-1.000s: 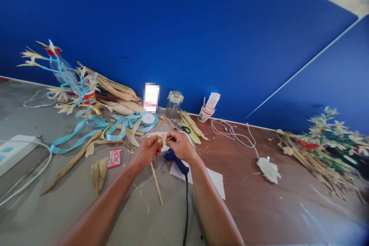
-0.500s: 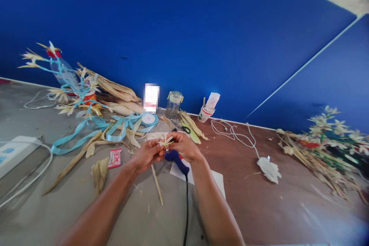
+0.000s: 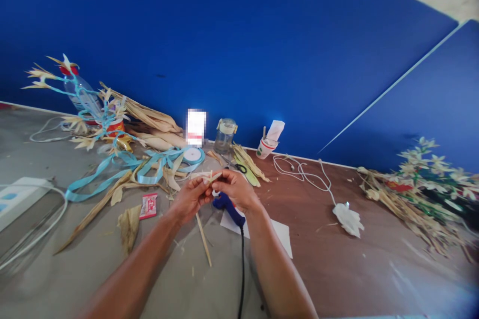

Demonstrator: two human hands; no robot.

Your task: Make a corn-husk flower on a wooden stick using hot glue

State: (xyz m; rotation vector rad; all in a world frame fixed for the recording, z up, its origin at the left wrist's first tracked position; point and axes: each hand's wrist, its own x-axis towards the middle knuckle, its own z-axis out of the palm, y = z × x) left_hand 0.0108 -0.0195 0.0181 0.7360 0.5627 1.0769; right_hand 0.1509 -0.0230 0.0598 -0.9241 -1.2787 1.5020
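Note:
Between my two hands, above the middle of the table, is a small pale corn husk flower (image 3: 211, 178), its petals partly hidden by my fingers. My left hand (image 3: 191, 198) pinches it from the left with thumb and fingertips. From the right, my right hand (image 3: 237, 190) has its fingers closed on the flower too. Just below the right hand lies a blue glue gun (image 3: 231, 211) with a black cord, partly over a white sheet of paper (image 3: 281, 237). A thin pale strip (image 3: 204, 241) rests on the table below my left hand.
Blue ribbon (image 3: 88, 192) and dry husks (image 3: 151, 114) spread on the left, near a power strip (image 3: 26, 194). Scissors (image 3: 239, 166), a glass jar (image 3: 225, 135) and a paper cup (image 3: 266, 148) stand or lie at the back. Husk flowers (image 3: 434, 164) lie far right.
The flower has turned in my fingers: its spread petals faced up before, and now it shows narrower, more edge-on. My hands stay almost in place.

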